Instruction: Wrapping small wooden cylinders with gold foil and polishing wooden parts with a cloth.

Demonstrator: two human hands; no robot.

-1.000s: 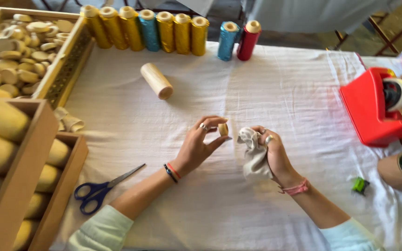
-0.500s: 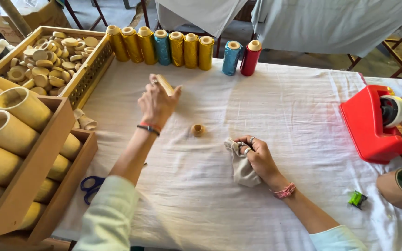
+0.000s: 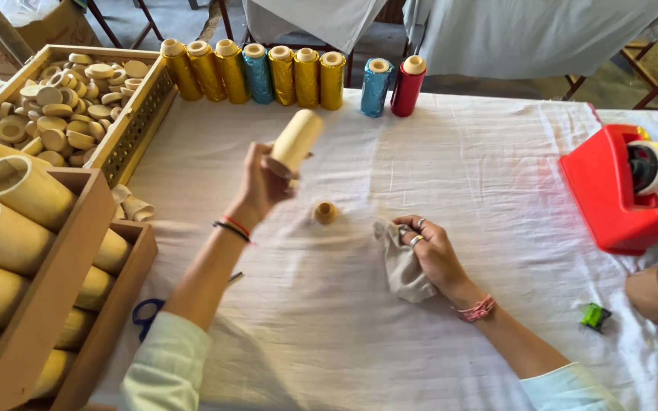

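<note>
My left hand [image 3: 262,181] grips a pale bamboo tube [image 3: 295,141] and holds it up, tilted, above the white tablecloth [image 3: 359,320]. A small round wooden cap [image 3: 326,212] lies on the cloth just right of that hand. My right hand [image 3: 429,251] rests on the cloth and clutches a crumpled grey-white rag [image 3: 404,265], a short way right of the cap.
A row of thread spools [image 3: 268,72] in gold, blue and red lines the far edge. A wooden crate of round caps [image 3: 55,114] and boxes of bamboo tubes [image 3: 17,228] stand at left. Blue scissors [image 3: 146,313] lie beneath my left arm. A red tape dispenser [image 3: 618,190] sits at right.
My left hand set the small cap on the cloth, reached to the far tube, and has lifted it off the table toward me. My right hand stayed on the rag.
</note>
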